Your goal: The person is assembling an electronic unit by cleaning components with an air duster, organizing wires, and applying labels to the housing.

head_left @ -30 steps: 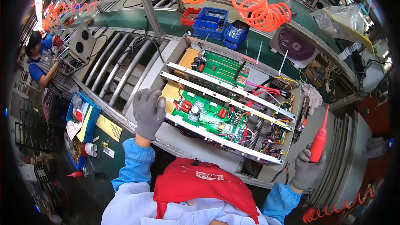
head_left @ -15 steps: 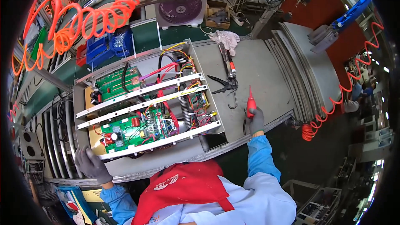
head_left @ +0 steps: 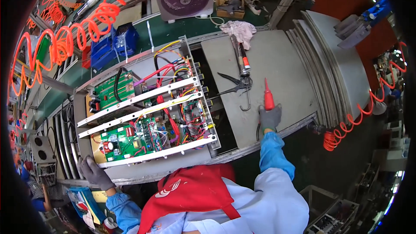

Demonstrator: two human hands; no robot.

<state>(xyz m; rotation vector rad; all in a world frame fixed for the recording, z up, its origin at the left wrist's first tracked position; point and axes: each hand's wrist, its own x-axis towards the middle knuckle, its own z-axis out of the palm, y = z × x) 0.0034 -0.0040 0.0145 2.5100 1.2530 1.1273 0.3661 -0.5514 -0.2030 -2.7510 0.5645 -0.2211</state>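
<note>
My right hand [head_left: 270,117], in a grey glove, is closed round the base of a red squeeze bottle [head_left: 268,99]. Its narrow nozzle points away from me, over the grey board [head_left: 286,65]. My left hand [head_left: 94,173], gloved too, has its fingers stretched out at the near left corner of an open metal chassis [head_left: 160,150]; whether they touch it I cannot tell. Green circuit boards [head_left: 123,143], white rails and coloured wires fill the chassis. A caulking gun [head_left: 241,67] lies on the board, left of the bottle.
A pinkish cloth [head_left: 239,32] lies beyond the caulking gun. Stacked grey sheets [head_left: 325,71] stand at the right. Blue bins [head_left: 104,53], a purple fan [head_left: 185,2] and coiled orange hoses [head_left: 65,45] are at the back. A dark gap [head_left: 216,117] separates chassis and board.
The view has shifted, showing more of the chassis's right side and the gap beside it. My right hand and the bottle sit slightly farther right and away. My left hand stays by the corner.
</note>
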